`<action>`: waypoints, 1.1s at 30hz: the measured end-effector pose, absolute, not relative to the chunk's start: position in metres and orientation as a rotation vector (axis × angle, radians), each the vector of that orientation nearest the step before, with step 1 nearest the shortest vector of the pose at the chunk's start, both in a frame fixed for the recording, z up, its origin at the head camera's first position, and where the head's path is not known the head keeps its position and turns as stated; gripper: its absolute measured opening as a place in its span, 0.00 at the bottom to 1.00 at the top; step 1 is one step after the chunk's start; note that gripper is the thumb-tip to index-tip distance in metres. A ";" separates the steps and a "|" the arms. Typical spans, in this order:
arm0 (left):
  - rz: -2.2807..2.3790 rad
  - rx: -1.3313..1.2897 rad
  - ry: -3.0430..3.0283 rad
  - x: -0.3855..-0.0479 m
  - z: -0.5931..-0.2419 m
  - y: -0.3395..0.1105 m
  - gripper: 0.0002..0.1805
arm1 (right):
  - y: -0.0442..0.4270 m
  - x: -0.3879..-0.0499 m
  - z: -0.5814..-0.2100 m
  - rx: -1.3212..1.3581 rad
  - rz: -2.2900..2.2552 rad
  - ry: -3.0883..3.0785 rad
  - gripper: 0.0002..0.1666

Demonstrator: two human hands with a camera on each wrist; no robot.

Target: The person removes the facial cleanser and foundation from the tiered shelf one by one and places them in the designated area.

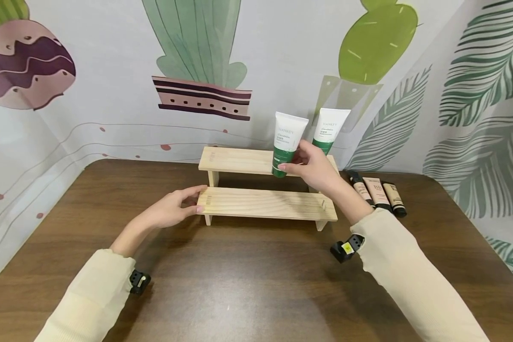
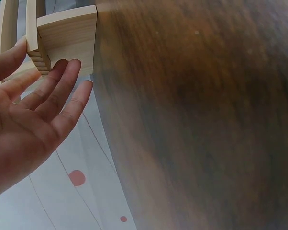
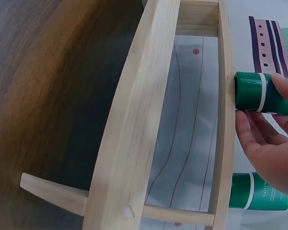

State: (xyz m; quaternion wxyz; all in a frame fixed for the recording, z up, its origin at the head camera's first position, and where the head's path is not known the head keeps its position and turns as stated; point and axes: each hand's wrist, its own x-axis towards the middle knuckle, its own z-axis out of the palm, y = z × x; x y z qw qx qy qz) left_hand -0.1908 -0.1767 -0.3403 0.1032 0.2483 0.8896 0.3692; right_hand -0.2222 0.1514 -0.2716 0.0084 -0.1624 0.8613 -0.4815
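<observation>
My right hand [image 1: 318,166] pinches a white-and-green squeeze tube [image 1: 288,137] upright, its green cap down. In the right wrist view, the held tube's cap [image 3: 248,91] is at the upper board of a two-step wooden rack [image 1: 265,203]; whether it touches is unclear. A matching tube [image 1: 330,126] stands on the upper step to the right, partly hidden behind my right hand. My left hand [image 1: 168,209] holds the left end of the lower step, thumb at the front edge and index finger farther back. The left wrist view shows its other fingers [image 2: 62,103] loosely extended beside the rack.
Three smaller tubes, one black-and-beige [image 1: 361,188], one pink [image 1: 377,192] and one tan [image 1: 394,198], lie on the brown table [image 1: 239,285] right of the rack. A printed cloth [image 1: 111,95] hangs behind. A small peg [image 1: 323,204] stands on the lower step's right end.
</observation>
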 end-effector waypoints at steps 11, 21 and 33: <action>1.092 0.745 2.619 -0.191 -0.340 -0.177 0.30 | 0.161 -0.213 -0.270 -0.504 -1.448 2.726 0.27; 1.074 0.758 2.636 -0.191 -0.340 -0.177 0.30 | 0.175 -0.204 -0.270 -0.542 -1.449 2.684 0.24; 1.082 0.757 2.629 -0.191 -0.340 -0.177 0.30 | 0.187 -0.198 -0.273 -0.513 -1.440 2.669 0.24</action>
